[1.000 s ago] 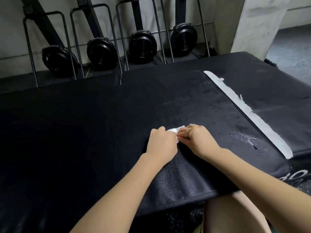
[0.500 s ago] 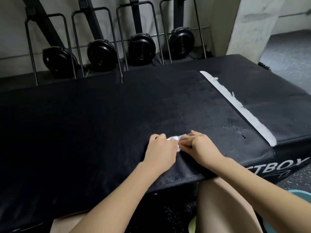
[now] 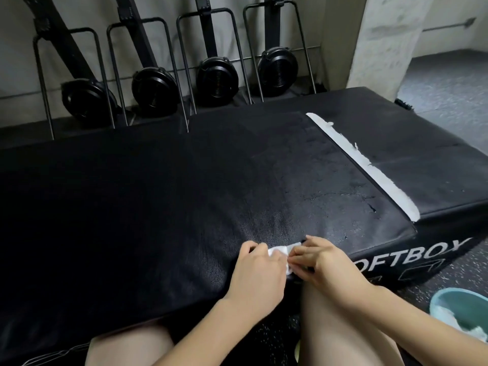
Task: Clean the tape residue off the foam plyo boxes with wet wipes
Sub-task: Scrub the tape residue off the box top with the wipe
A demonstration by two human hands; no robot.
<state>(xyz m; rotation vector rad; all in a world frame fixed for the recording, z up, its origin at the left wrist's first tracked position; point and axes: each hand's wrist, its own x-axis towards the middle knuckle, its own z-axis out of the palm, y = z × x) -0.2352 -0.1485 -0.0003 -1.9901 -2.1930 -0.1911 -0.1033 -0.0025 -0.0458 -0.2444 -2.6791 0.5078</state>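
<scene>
Head cam is looking down over the big black foam box (image 3: 184,196), so I'll place everything off that. Both hands sit at the box's near edge, right where the top rolls over to the front. Left hand (image 3: 257,276) and right hand (image 3: 324,262) are bunched together with a small white wipe (image 3: 280,253) between them — fingers on both are curled in and pinching it from either side, wipe resting on the box top. How much of the wipe is tucked under the palms, can't tell.

Further back and to the right on the box there's a long white strip of tape (image 3: 369,167) running diagonally along the seam with a second black box (image 3: 422,154), edges torn and ragged. Front face of the box has white lettering (image 3: 412,256), partly hidden by the right hand.

On the floor right of the box — a teal bucket (image 3: 449,299) with some white stuff inside. Behind the box, four black fan machines (image 3: 216,80) stand along the wall.
</scene>
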